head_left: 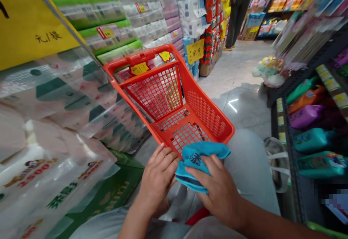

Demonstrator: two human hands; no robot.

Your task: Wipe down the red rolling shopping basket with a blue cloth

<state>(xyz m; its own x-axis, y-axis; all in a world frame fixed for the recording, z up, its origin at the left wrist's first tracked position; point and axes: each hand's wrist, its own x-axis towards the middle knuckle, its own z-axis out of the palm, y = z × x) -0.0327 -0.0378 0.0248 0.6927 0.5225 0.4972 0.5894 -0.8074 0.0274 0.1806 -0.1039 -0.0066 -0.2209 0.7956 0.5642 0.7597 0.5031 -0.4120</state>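
Observation:
An orange plastic shopping basket [174, 101] is tipped on its side in front of me, its mesh bottom facing me. My left hand [157, 175] rests on the basket's near rim, fingers curled around the edge. My right hand [217, 192] presses a folded blue cloth [199, 161] against the basket's near edge, fingers bent over the cloth. My knees in grey trousers show below the hands.
Packs of tissue and paper rolls [81, 87] with yellow price tags fill the left shelves. A dark shelf [312, 130] of coloured bottles stands at the right. A person [239, 11] stands far down the tiled aisle [239, 87].

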